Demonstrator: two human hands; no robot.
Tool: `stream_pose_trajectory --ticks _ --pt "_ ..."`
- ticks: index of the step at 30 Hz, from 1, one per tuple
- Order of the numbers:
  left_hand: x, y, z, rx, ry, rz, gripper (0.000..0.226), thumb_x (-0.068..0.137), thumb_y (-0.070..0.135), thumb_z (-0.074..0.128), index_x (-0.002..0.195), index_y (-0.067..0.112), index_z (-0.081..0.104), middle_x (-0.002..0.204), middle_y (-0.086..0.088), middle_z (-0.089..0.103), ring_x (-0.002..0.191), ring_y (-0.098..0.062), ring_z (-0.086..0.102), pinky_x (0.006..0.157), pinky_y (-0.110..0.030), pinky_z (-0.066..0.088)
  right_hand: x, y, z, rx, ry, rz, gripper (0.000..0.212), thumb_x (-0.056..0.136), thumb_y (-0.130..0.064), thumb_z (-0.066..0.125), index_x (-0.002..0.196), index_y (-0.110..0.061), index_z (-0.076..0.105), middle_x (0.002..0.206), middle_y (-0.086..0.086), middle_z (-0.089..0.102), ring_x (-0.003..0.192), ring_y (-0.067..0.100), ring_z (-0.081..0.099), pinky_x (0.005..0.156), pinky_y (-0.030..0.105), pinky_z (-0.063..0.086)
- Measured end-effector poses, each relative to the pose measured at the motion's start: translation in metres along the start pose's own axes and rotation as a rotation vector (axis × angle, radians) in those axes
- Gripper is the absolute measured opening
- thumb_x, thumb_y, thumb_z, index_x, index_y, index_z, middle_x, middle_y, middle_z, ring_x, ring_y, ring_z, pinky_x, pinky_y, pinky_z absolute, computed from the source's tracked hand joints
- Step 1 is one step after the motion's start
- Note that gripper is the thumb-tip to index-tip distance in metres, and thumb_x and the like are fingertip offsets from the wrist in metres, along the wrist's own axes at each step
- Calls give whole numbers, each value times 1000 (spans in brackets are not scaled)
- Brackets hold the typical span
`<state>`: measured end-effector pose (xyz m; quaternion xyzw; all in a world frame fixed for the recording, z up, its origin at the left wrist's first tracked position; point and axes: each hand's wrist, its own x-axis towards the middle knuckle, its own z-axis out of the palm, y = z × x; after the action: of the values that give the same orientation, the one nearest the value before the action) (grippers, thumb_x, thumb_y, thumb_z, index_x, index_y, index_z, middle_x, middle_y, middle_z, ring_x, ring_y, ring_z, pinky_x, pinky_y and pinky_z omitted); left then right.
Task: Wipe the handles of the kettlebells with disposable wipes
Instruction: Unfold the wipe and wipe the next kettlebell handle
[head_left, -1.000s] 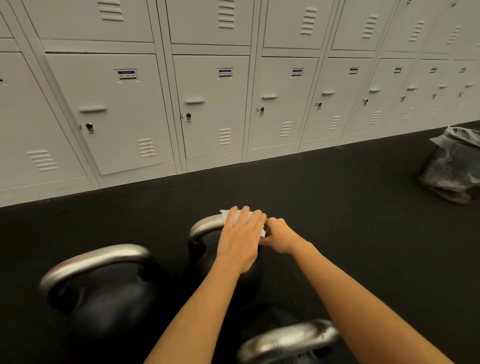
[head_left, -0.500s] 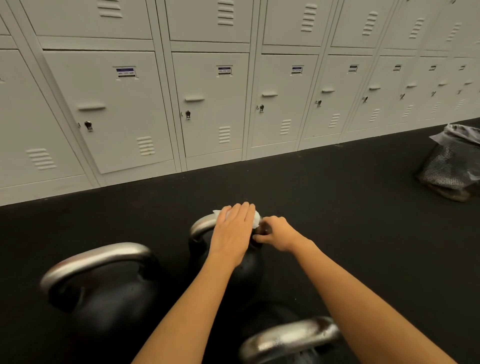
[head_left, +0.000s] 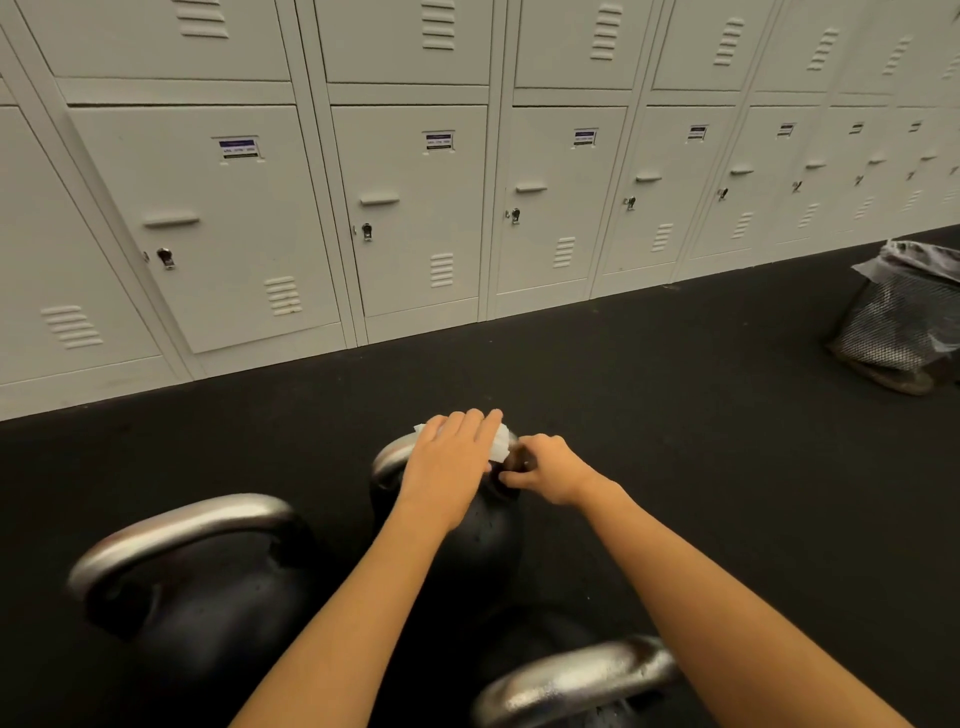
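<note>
At the bottom edge a steel kettlebell handle (head_left: 576, 680) shows, with a larger kettlebell (head_left: 197, 587) at lower left. Just beyond, at centre, the left hand (head_left: 449, 467) presses a white wipe (head_left: 500, 447) over the middle kettlebell's handle (head_left: 387, 457), fingers curled around it. The right hand (head_left: 550, 470) pinches the handle's right end. Farther off, black floor (head_left: 649, 389), a mesh bin (head_left: 898, 322) at right, and lockers (head_left: 415, 208).

Two bare forearms are extended forward and converge toward the middle. The left hand (head_left: 451, 465) is laid palm down, fingers (head_left: 470, 423) held together and stretched forward over a white wipe (head_left: 500, 447). The right hand (head_left: 548, 467) is curled into a loose fist, knuckles up, thumb side pressed just beside the left hand.
</note>
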<state>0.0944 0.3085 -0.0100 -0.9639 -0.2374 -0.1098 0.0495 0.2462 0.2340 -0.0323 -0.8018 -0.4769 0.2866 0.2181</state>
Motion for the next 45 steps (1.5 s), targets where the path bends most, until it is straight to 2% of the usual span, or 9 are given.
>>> stream_pose_trajectory --ticks 5,8,15,21,28,32,37,41,45 --pt "-8 -1 -1 -155 81 -53 69 93 7 49 153 22 18 154 2 33 142 -15 28 117 -31 14 1 1 2 22 17 4 20 86 -24 70 100 -17 58 100 4 61 86 17 59 76 30 46" --pt "-4 19 3 -50 63 32 70 94 8 46 154 19 12 161 0 17 149 -18 12 120 -36 4 2 0 2 24 15 5 28 88 -21 69 112 -10 59 107 7 64 94 19 61 86 34 50" --pt "-9 20 16 91 39 146 74 94 12 46 155 15 4 163 -3 7 150 -22 2 117 -40 -10 -1 0 2 -64 22 10 31 92 -16 63 120 -6 55 116 10 62 105 25 61 91 35 50" --pt "-24 -5 20 -22 107 116 82 81 12 65 152 26 26 158 3 28 146 -20 25 116 -47 28 1 0 3 -18 7 -18 30 89 -24 68 116 -13 59 110 6 64 95 18 61 85 30 50" --pt "-23 -1 20 13 87 130 83 78 7 67 151 23 30 158 3 29 147 -22 23 115 -48 29 1 0 4 -19 0 -26 28 90 -23 67 114 -12 59 108 5 64 96 18 62 86 31 51" --pt "-29 -12 18 -12 106 93 88 77 5 68 152 25 27 159 4 25 146 -21 24 115 -46 28 2 1 5 -17 8 -11 25 90 -24 67 110 -12 59 99 2 59 86 16 57 78 28 46" --pt "-22 4 22 -17 116 59 87 79 2 63 153 25 24 160 3 25 148 -23 19 117 -48 25 3 -1 5 -29 3 3 31 89 -23 67 117 -13 58 109 6 63 96 19 61 89 33 51" --pt "-11 19 24 69 47 112 78 94 10 45 155 22 -2 164 3 -2 149 -22 -11 121 -48 -3 3 0 4 -69 14 18 32 91 -19 65 119 -8 58 108 10 64 95 22 61 83 32 49" --pt "-5 26 23 156 19 172 74 96 12 41 154 17 -5 164 -1 -3 149 -25 -13 116 -45 -14 2 8 7 -57 24 49 26 92 -16 63 115 -5 58 107 12 65 90 19 58 80 31 47"
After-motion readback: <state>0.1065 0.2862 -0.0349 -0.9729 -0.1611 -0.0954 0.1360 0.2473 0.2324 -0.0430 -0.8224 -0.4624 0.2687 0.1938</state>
